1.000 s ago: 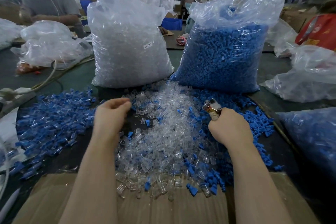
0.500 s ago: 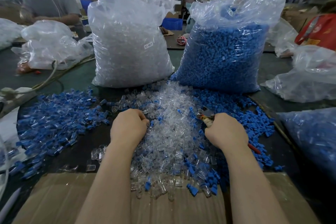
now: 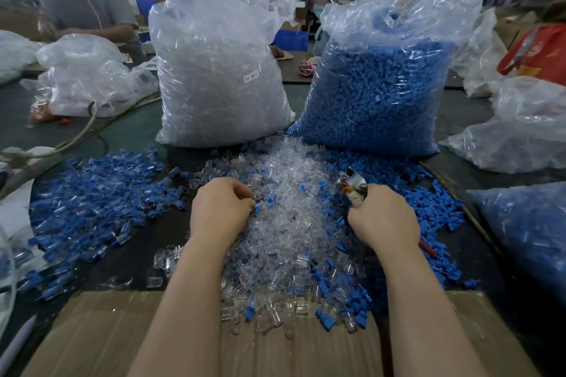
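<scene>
Label "SJ-017" (image 3: 251,76) marks the clear bag (image 3: 214,107) while right hand (image 3: 384,220) grips cutters (image 3: 352,185), left hand (image 3: 220,211) curled into clear caps (image 3: 291,187) (pinch unclear).

Single head-worn wide-angle camera is facing forward and downward, sitting close over the loose heap of clear plastic caps (image 3: 291,193).

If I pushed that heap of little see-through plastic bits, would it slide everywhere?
Probably yes: the clear pieces lie loose and spill onto the cardboard. They look small and hollow, so likely light. Smooth plastic, so maybe slippery.
</scene>
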Demonstrator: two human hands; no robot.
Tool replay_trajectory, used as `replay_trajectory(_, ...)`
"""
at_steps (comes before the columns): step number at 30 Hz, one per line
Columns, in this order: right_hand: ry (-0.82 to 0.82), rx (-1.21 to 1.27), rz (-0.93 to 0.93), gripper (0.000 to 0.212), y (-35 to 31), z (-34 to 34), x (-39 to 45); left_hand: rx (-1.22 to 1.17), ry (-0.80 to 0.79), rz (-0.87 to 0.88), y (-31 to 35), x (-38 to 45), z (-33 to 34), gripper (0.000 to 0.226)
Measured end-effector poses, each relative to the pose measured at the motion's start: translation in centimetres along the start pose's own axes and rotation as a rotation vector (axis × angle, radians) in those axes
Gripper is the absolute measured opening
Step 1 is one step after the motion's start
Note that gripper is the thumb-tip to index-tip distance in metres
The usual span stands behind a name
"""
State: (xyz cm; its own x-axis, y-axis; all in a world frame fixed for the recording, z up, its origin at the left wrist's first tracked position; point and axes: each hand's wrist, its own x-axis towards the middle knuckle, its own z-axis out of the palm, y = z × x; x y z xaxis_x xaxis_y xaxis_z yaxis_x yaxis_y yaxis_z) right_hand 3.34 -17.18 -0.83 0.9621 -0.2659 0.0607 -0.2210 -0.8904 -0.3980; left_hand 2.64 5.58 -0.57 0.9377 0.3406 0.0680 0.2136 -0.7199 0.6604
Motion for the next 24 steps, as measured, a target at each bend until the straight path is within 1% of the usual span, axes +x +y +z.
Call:
replay_trajectory(2, 0.018, 0.034, -0.003, 0.013, 0.0, 0.0, 0.1, -0.152, 0.035, 0.012, 0.3, -0.1, -0.1, 0.014)
replay_trajectory(4, 0.020, 0.093, -0.006, 0.017, -0.1, 0.0, 0.2, -0.353, 0.054, 0.016, 0.9, -0.4, -0.2, 0.016)
replay_trajectory(7, 0.038, 0.204, -0.030, 0.020, -0.3, -0.2, 0.4, -0.594, 0.032, -0.006, 2.1, -0.7, -0.1, 0.016)
replay_trajectory(9, 0.059, 0.295, -0.044, 0.020, -0.5, -0.4, 0.5, -0.702, 0.010, -0.035, 2.7, -0.9, -0.1, 0.017)
replay_trajectory(14, 0.138, 0.464, -0.066, 0.018, -1.1, -0.9, 0.2, -0.883, -0.087, -0.089, 3.8, -1.4, 0.2, 0.019)
replay_trajectory(17, 0.155, 0.548, -0.093, 0.016, -1.5, -1.1, 0.0, -0.978, -0.158, -0.109, 4.4, -1.7, 0.4, 0.020)
replay_trajectory(19, 0.166, 0.638, -0.113, 0.019, -1.9, -1.2, -0.3, -1.034, -0.177, -0.122, 4.8, -1.9, 0.7, 0.020)
replay_trajectory(24, 0.150, 0.877, -0.246, 0.020, -2.9, -1.5, -1.1, -1.139, -0.205, -0.164, 5.7, -2.3, 1.4, 0.014)
